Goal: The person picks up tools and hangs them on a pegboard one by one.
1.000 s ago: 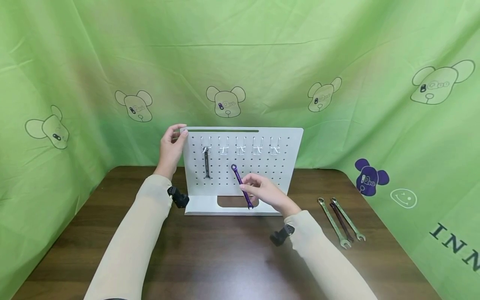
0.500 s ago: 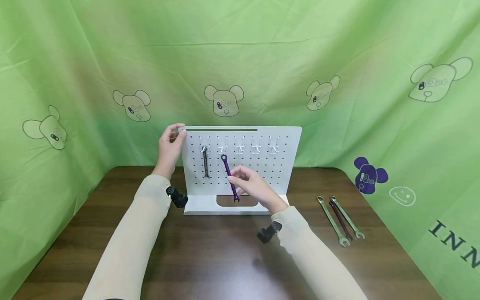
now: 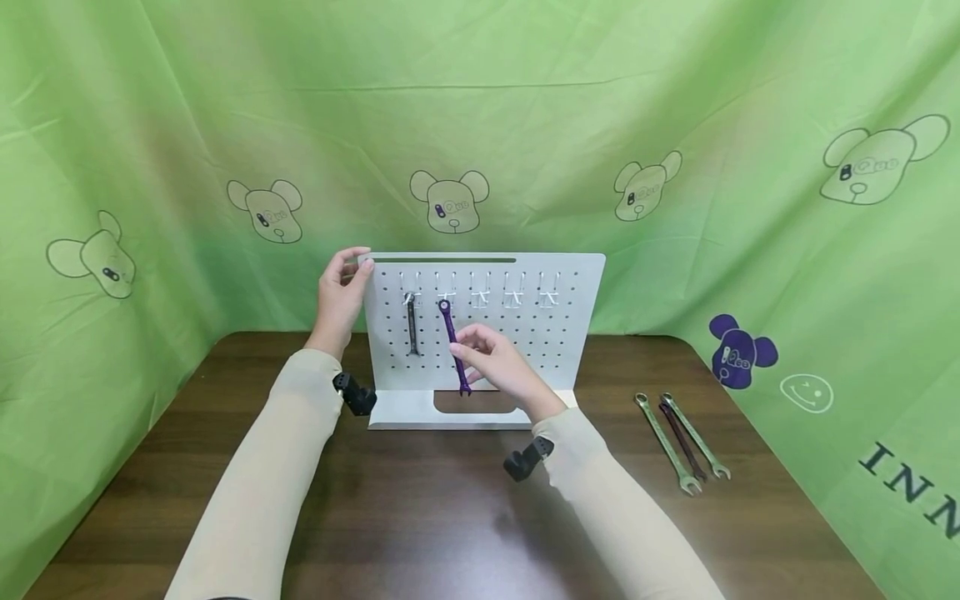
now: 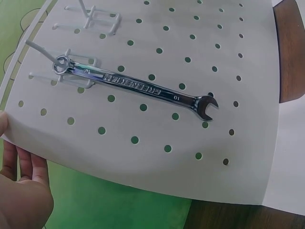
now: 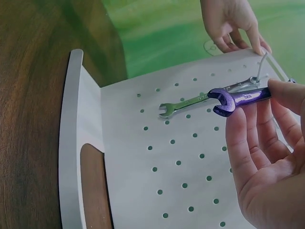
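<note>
At the upper left corner of a white pegboard (image 3: pixel 555 260), my left hand (image 3: pixel 343 293) grips the edge, thumb in front and fingers behind. My right hand (image 3: pixel 501 362) pinches a purple combination wrench (image 5: pixel 245 97) by its shank between thumb and fingers. The wrench's ring end is up, just below the second white hook (image 3: pixel 446 295) from the left and overlapping it in the head view. Its open end points down in front of the board. From the leftmost hook a chrome combination wrench (image 4: pixel 138 86) hangs by its ring.
Three more hooks, the middle one (image 3: pixel 480 297) among them, carry nothing. On the wooden table (image 3: pixel 420 517) to the right lie two silvery wrenches, one of them the nearer wrench (image 3: pixel 667 446), with a dark reddish wrench (image 3: pixel 682 442) between them. A green printed cloth (image 3: pixel 525 108) surrounds the table.
My right hand has moved left and up with the purple wrench, bringing its ring end from mid-board to the second hook. The left hand keeps its grip on the corner.
</note>
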{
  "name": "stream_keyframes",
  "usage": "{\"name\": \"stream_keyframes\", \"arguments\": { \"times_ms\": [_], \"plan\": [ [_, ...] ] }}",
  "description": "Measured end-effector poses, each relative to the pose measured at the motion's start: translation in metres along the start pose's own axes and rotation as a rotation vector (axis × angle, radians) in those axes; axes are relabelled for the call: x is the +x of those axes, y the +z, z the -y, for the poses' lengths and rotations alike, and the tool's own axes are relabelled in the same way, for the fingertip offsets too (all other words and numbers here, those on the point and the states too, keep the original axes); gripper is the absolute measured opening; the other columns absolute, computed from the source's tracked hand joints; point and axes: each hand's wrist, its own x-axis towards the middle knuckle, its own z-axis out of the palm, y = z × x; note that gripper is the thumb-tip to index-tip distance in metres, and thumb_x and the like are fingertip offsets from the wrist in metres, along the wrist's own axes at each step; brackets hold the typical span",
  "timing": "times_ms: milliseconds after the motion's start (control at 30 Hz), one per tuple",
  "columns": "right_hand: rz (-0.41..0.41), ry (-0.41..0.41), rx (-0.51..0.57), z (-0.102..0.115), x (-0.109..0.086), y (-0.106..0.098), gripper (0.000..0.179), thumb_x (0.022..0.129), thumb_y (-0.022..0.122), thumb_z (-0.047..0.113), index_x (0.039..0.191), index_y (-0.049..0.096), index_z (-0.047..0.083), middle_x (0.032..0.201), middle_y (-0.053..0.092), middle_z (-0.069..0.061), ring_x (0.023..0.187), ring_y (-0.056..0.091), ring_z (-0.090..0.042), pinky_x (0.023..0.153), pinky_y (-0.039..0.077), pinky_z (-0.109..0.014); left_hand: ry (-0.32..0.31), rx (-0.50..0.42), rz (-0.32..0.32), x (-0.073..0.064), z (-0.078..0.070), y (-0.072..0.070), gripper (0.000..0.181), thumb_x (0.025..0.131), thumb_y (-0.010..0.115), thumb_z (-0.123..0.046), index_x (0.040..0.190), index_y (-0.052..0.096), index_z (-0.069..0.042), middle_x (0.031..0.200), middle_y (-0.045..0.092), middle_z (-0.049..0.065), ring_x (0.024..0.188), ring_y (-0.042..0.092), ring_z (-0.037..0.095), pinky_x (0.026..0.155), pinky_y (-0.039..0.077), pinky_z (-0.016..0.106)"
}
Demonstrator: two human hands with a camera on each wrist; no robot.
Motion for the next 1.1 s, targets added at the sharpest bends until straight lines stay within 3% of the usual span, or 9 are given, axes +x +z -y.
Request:
{"name": "stream_keyframes", "arguments": {
  "times_ms": [500,700,867,1100],
  "plan": [
    [-0.019,-0.021,0.018,-0.006,0.002,0.005,0.026,0.1,0.064,0.02,0.115,0.06,-0.001,0.111,0.063,-0.024,0.089,0.063,-0.02,0.072,0.059,-0.036,-0.013,0.011,0.006,-0.001,-0.002,0.0,0.03,0.101,0.062,-0.024,0.13,0.062,-0.014,0.112,0.056,0.005,0.096,0.053,0.017,0.087,0.05,0.033],
    [-0.049,-0.022,-0.008,-0.01,0.005,0.005,0.025,0.1,0.063,0.02,0.115,0.061,0.0,0.112,0.069,-0.017,0.095,0.063,-0.021,0.08,0.058,-0.039,-0.011,0.015,0.006,-0.001,-0.002,0.0,0.03,0.101,0.062,-0.024,0.13,0.062,-0.014,0.113,0.056,0.005,0.096,0.052,0.017,0.086,0.049,0.033],
    [-0.051,-0.025,-0.008,-0.013,0.008,0.006,0.032,0.1,0.063,0.017,0.124,0.059,-0.004,0.117,0.067,-0.02,0.108,0.062,-0.028,0.092,0.054,-0.048,-0.013,0.012,0.005,-0.002,-0.002,0.001,0.03,0.101,0.063,-0.023,0.13,0.062,-0.014,0.112,0.056,0.005,0.096,0.052,0.017,0.085,0.049,0.032],
    [-0.02,-0.033,-0.016,-0.016,0.011,0.007,0.041,0.1,0.063,0.018,0.134,0.054,-0.004,0.124,0.062,-0.022,0.117,0.059,-0.034,0.096,0.053,-0.044,-0.009,0.006,-0.001,-0.001,-0.002,0.001,0.029,0.101,0.062,-0.022,0.129,0.062,-0.014,0.111,0.055,0.004,0.096,0.053,0.016,0.085,0.05,0.031]
  ]
}}
